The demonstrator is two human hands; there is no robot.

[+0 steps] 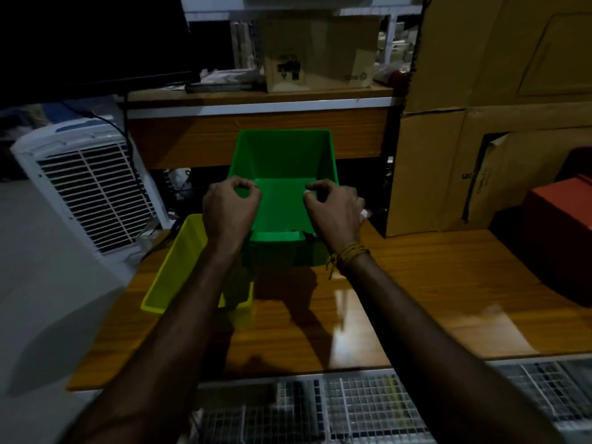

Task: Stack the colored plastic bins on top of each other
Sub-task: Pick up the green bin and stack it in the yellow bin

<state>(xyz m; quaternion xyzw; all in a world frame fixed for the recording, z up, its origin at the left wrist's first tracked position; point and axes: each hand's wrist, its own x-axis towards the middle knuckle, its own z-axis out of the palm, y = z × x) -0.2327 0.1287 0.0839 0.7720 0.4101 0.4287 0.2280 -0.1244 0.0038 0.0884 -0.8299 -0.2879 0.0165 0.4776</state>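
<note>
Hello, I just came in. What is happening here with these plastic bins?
A person is holding a green bin with both bare hands. The left hand pinches its left wall and the right hand pinches its right wall. The bin looks lifted above the wooden table and tilted, with its open side toward the camera. A yellow bin sits on the table just to the left, partly hidden behind the left forearm. The two bins are not yet stacked.

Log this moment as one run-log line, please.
stage: stacking | left hand: gripping green plastic bin left wall | right hand: gripping right wall | yellow plastic bin: on wooden table, left of green
</note>
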